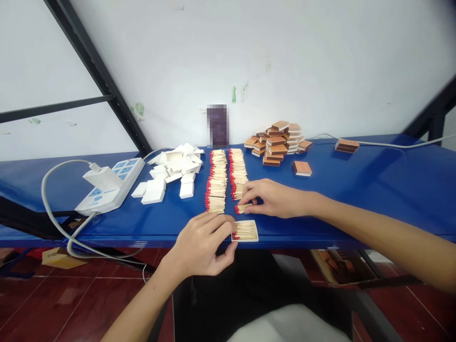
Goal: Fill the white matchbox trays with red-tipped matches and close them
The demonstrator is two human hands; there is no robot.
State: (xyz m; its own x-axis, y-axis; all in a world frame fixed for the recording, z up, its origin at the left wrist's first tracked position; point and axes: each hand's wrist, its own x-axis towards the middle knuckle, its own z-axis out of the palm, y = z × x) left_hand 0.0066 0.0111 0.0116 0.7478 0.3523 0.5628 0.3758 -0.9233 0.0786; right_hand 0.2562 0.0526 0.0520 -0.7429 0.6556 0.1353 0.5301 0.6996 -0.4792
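My left hand [204, 244] pinches the left end of a small white matchbox tray [246, 231] filled with red-tipped matches, at the near edge of the blue table [374, 190]. Just beyond the tray, my right hand [272, 198] is closed on a small bundle of matches [242, 208] lying on the table. Two long rows of red-tipped matches [218, 180] run away from my hands toward the wall.
A heap of white inner trays [174, 168] lies left of the rows. A pile of brown matchbox sleeves [278, 142] stands at the back right, with single boxes [302, 168] nearby. A white power strip [110, 185] with cable sits at the left.
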